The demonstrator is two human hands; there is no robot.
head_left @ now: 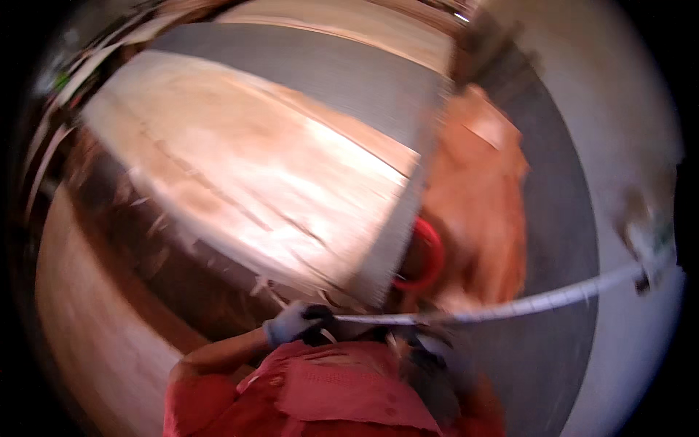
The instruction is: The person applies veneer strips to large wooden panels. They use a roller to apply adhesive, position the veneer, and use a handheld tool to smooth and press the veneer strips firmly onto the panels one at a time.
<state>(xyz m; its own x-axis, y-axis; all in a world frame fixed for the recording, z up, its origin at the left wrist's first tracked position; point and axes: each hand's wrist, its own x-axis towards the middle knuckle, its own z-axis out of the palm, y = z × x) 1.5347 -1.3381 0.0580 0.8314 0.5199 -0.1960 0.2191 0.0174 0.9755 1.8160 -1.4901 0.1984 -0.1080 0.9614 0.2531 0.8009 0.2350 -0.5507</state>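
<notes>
My left hand [293, 323], in a pale grey glove with dark fingers, is close to my chest with the fingers curled. It seems to grip the near end of a long, narrow white strip [539, 304] with dark marks along it. The strip runs off to the right, toward a blurred whitish object [648, 240] by the wall. My right hand [429, 353], in a dark and grey glove, is low in front of my body, just below the strip. Motion blur hides its fingers. Ahead of me lies a large pale wood sheet [255, 160], lit brightly.
A grey panel [306, 62] lies beyond the wood sheet. To the right are a red round rim [431, 255] and an orange-brown sheet [477, 189] on the grey floor [557, 197]. A curved pale board [95, 306] and wood scraps [167, 226] are at left.
</notes>
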